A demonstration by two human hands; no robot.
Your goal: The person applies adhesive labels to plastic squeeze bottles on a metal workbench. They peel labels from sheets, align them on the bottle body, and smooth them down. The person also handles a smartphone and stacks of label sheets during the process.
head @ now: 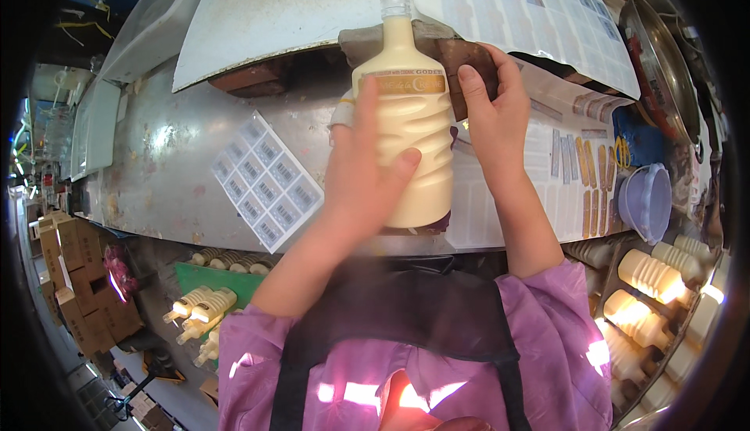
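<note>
A cream-coloured bottle (417, 191) with a clear threaded neck lies neck-away before me, propped on a grey cloth (358, 44) and a brown block (463, 59). Across its shoulder runs a gold label (430, 84) bearing writing. Blurred, my left hand (366, 173) lies over the bottle's left side, its index finger at the label's left end and its thumb across the ribbed body. To the right of the bottle, my right hand (498, 106) has its thumb and fingers apart around the brown block's edge. Whether it presses on the block is unclear.
A sheet of barcode stickers (268, 182) lies left on the metal table (170, 138). Label strips (592, 161), yellow-handled scissors (622, 153) and a lavender bucket (644, 202) are at right. More bottles (650, 276) lie below the table on both sides. Cardboard boxes (82, 279) stand at left.
</note>
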